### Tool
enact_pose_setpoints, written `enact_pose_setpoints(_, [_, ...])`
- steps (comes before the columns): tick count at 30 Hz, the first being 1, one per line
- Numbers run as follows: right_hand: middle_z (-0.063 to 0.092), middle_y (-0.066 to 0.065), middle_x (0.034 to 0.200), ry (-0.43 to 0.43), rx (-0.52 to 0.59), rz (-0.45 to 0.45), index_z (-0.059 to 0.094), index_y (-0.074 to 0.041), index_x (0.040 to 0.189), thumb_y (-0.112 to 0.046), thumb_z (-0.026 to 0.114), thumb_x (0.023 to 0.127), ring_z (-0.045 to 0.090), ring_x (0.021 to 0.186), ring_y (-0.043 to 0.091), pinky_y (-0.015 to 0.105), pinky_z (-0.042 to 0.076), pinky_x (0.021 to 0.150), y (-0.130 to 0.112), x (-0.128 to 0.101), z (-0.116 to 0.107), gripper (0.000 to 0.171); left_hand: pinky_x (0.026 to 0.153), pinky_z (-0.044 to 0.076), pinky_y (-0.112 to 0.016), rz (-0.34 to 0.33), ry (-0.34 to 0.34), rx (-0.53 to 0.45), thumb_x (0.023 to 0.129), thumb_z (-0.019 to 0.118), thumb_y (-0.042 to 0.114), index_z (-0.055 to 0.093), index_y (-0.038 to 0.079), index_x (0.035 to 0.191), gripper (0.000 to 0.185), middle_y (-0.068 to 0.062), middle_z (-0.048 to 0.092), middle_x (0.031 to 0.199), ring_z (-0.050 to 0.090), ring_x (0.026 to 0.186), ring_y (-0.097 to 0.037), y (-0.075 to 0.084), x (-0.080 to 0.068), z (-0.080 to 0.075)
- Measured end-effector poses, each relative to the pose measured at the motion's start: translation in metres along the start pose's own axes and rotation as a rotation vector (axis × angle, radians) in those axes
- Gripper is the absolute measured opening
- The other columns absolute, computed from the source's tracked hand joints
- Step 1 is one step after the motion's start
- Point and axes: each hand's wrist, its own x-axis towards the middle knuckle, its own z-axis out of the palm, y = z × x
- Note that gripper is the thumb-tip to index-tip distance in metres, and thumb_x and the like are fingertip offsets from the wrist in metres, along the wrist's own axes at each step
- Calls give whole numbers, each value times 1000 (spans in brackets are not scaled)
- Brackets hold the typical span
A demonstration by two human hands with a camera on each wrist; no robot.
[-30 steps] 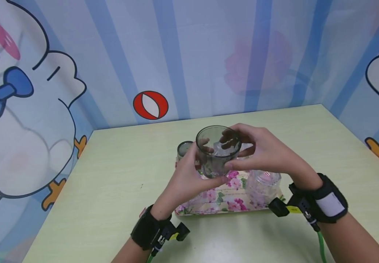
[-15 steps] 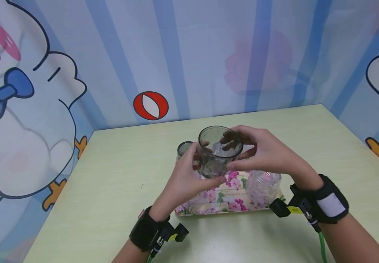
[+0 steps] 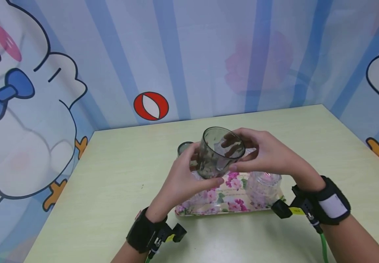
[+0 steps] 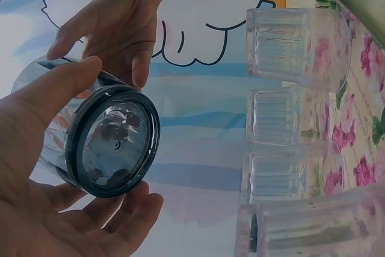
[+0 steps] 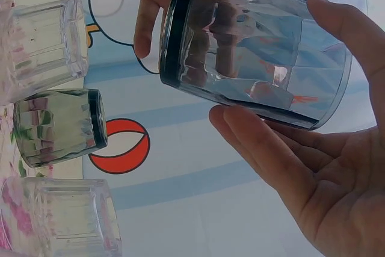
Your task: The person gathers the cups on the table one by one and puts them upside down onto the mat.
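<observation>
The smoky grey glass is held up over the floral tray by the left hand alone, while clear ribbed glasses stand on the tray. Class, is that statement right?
Not quite. Both hands hold the smoky grey glass: the head view shows the left hand and the right hand gripping it from opposite sides. The rest stands: it is up over the floral tray, where clear ribbed glasses stand.

Head view bright, even, soft overhead light; I see faint shadows under wrists on desk (image 3: 110,175). Pink glare patch on back wall. Wrist views sharp up close, bluish cast; highlights streak smoky glass (image 5: 252,58); clear glasses (image 4: 295,46) slightly washed out.
</observation>
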Motion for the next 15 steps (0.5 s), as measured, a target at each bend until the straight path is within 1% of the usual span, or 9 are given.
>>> enact_pose_setpoints(5, [60,11,122,-1,0,8,46,-8,137,-21,77,80,64,106,25,26,61,79,1,-1,0,66,96,53,-37,-8,11,13,69,86,30,40,31,140,85,8,56,124,54,115,-10,1,-1,-1])
enact_pose_setpoints(10, [59,12,125,-9,0,11,45,-9,138,-22,76,81,63,106,25,26,61,78,1,-1,-1,66,96,52,-35,3,17,9,69,86,29,40,30,141,85,7,56,125,53,115,-10,1,-2,-3])
enact_pose_setpoints(15, [59,11,126,-15,-20,34,44,-12,139,-23,75,82,63,107,24,26,61,78,2,-1,-1,66,98,51,-39,17,26,-12,69,86,27,40,31,139,84,6,56,125,53,117,-11,1,-3,-5])
